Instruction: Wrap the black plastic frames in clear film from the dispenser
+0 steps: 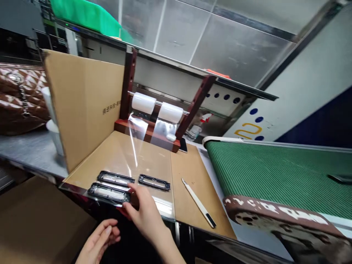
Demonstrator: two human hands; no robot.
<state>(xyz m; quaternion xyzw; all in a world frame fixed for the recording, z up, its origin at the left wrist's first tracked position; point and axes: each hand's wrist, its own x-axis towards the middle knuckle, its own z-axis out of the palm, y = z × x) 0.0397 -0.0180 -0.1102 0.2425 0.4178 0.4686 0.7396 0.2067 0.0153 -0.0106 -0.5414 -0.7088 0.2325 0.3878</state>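
Observation:
My right hand [147, 211] reaches over the front edge of the board, thumb and fingers around the right end of the nearest black plastic frame [108, 193]. That frame is long and narrow, with a pale, shiny middle. A second black plastic frame [115, 178] lies just behind it, and a third black frame [154, 182] is to the right, beyond my fingers. All three rest on a clear film sheet [154, 157] spread over cardboard. My left hand [100, 240] hovers below the front edge, fingers loosely curled and holding nothing visible.
Two film rolls [143, 103] hang on a rod at the back. A white-handled craft knife [199, 203] lies right of the film. A cardboard panel [88, 106] stands at left, a green conveyor belt [275, 172] runs at right. Behind is a spray bottle [194, 131].

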